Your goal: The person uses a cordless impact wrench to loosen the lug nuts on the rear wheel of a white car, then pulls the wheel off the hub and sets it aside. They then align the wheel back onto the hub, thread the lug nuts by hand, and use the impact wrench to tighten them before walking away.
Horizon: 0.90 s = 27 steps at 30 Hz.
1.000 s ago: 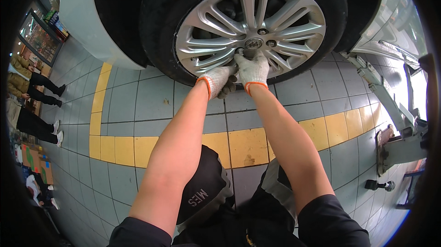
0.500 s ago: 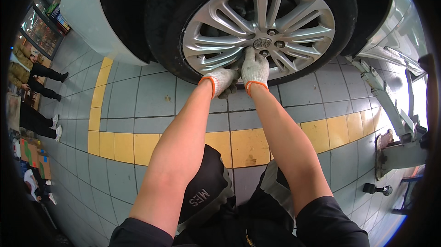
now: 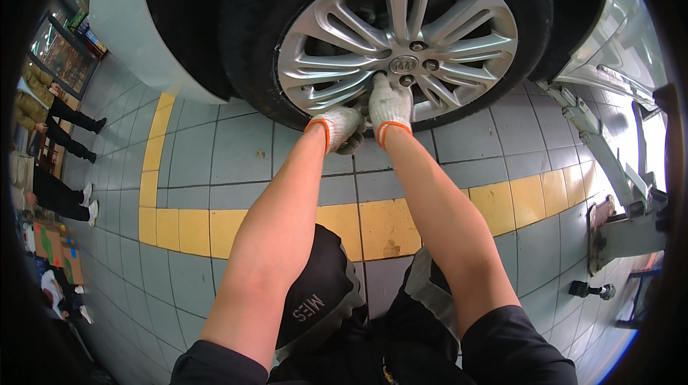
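Note:
A silver alloy wheel [image 3: 326,70] with a black tyre [image 3: 251,63] stands in front of me, on a car. Around its hub cap [image 3: 403,65] sit several wheel nuts; the upper one [image 3: 418,46], right one [image 3: 431,65] and lower one [image 3: 405,80] show plainly. My right hand [image 3: 390,104], in a white knit glove with an orange cuff, has its fingertips at the hub's lower-left bolt hole. What they pinch there, if anything, is hidden. My left hand [image 3: 340,129], gloved alike, is curled closed just left of it, near the rim's lower edge. Its contents are hidden.
A grey lift arm [image 3: 598,145] and its base [image 3: 631,237] stand at the right, with a black tool-like object [image 3: 592,290] on the floor. Yellow tiles [image 3: 390,231] cross the grey floor. Other people's legs [image 3: 68,138] and cardboard boxes [image 3: 61,251] are at the far left.
My right hand has shifted slightly left and down against the hub. My left hand stays closed in about the same place. The view has shifted a little.

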{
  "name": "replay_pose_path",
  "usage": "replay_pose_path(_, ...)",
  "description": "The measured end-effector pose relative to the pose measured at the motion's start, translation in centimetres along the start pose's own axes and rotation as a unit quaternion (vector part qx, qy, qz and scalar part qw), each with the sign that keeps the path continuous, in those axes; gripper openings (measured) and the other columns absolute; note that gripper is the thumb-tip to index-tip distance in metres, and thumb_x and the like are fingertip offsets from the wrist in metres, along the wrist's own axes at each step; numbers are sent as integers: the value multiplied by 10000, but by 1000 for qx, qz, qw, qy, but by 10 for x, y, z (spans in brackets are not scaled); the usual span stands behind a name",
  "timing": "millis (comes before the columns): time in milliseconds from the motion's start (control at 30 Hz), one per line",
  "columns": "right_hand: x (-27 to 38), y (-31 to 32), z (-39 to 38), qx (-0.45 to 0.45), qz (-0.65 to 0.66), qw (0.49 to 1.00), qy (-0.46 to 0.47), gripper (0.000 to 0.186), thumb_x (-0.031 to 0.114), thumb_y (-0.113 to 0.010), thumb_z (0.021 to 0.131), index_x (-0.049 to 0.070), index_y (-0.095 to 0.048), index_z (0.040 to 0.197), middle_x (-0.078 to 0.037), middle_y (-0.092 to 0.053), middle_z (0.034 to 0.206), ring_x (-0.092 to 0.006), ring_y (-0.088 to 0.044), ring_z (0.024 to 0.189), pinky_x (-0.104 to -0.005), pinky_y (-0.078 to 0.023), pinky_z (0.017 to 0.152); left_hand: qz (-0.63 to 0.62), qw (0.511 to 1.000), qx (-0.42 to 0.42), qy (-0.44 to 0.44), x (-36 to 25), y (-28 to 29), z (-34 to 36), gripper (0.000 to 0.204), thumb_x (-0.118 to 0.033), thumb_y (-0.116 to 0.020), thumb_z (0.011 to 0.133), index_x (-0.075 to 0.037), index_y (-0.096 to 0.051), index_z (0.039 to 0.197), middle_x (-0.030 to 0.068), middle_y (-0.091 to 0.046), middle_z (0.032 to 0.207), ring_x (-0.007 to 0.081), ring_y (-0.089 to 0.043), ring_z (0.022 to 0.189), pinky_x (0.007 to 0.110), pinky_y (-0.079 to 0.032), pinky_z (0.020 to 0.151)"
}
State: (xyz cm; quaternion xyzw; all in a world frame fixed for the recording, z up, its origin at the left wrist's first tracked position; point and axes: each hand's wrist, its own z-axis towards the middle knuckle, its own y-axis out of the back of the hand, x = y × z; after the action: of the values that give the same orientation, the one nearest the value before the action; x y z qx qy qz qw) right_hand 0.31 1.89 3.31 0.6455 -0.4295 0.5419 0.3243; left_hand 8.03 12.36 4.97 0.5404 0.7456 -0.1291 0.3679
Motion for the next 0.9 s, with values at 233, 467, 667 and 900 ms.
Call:
replay_pose_path(233,7,-8,0,-40,-23,999,-15,543,383,-655,1018,-58,-721,1327,-229,-774,1251,-377,-711,1126,-441,-510,1045,9,1000,11,-5,-5,-6,-9,145,-168,-584,1045,-112,-604,913,0,-572,729,141,-549,584,327,-495,504)
replay_pose_path(467,15,-7,-4,-68,-50,996,-35,555,387,-634,1004,-69,-722,1309,-242,-770,1229,-383,-716,1110,-454,-519,1017,-57,998,28,6,-4,-5,-4,78,-30,-570,1005,-65,-586,937,33,-556,730,161,-545,580,310,-476,495)
replay_pose_path(667,22,-9,-9,-67,-26,997,-38,590,432,-572,1005,-56,-730,1295,-300,-744,1288,-465,-689,1221,-488,-506,1080,-10,999,11,-30,-1,-6,-2,97,26,-614,959,-22,-666,1025,77,-645,822,185,-615,647,356,-562,553)
replay_pose_path(900,29,-5,-11,-59,-56,996,-22,604,440,-554,999,-71,-725,1272,-351,-733,1262,-512,-682,1226,-510,-504,1091,92,994,9,-58,0,-1,-8,87,-120,-682,994,-49,-710,1036,87,-703,863,177,-672,701,330,-584,629)
